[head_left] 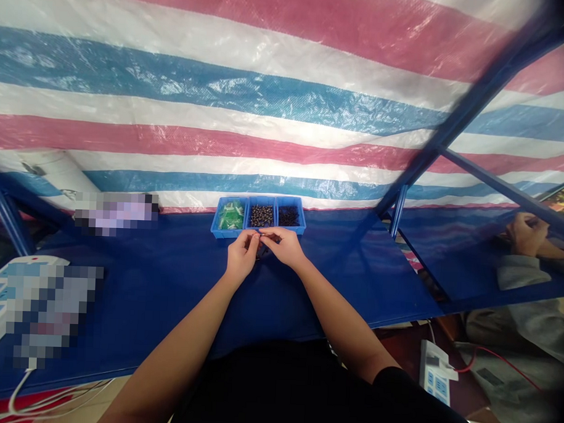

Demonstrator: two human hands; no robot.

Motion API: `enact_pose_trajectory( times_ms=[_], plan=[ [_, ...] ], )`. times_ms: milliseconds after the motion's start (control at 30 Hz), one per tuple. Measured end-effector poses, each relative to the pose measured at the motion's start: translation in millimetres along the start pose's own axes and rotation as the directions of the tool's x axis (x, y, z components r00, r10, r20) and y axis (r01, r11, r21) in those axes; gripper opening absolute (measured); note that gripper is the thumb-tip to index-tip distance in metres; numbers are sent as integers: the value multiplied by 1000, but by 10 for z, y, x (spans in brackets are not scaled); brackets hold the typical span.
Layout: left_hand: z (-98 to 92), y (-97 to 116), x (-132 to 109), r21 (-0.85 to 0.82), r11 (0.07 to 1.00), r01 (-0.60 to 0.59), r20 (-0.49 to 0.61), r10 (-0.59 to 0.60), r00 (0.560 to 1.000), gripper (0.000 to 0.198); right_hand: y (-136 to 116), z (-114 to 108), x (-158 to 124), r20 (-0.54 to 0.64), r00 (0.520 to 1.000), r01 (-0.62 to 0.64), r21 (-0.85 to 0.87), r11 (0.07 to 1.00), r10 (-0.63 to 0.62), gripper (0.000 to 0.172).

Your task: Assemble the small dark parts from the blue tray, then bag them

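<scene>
My left hand [242, 254] and my right hand [283, 245] meet just in front of three blue bins, fingertips pinched together. Whatever they hold between them is too small to make out. A few dark bits show on the table below the fingers. The left bin [215, 224] holds green and clear small packets [231, 214]. In the middle bin lie many small brass-and-dark metal parts [262, 216]. Small black parts [288, 216] fill the right bin [302, 221]. My right fingers partly cover the front of the middle bin.
The blue table [168, 294] has a white power strip [2, 288] at its left, beside blurred items. Blue metal frame bars [417, 161] rise at the right. Beyond them, a co-worker's hand [528, 234] is over another blue table. A second power strip [436, 374] hangs low right.
</scene>
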State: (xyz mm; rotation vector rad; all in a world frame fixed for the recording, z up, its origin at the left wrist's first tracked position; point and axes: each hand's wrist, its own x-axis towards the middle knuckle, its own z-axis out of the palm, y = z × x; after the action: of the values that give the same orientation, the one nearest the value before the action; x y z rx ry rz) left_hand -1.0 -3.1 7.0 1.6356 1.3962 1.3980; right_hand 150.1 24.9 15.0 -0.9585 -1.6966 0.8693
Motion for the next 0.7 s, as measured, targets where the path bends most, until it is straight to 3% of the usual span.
enact_pose_trajectory(
  times_ms=[200, 700],
  plan=[
    [6, -4, 3, -13, 1000, -9, -8, 9, 1000, 28, 3, -16, 9, -9, 999, 42, -52, 998, -43, 23],
    [4, -3, 1, -10, 1000, 10, -1, -10, 1000, 28, 31, 3, 8, -24, 1000, 11, 17, 1000, -10, 22]
  ],
)
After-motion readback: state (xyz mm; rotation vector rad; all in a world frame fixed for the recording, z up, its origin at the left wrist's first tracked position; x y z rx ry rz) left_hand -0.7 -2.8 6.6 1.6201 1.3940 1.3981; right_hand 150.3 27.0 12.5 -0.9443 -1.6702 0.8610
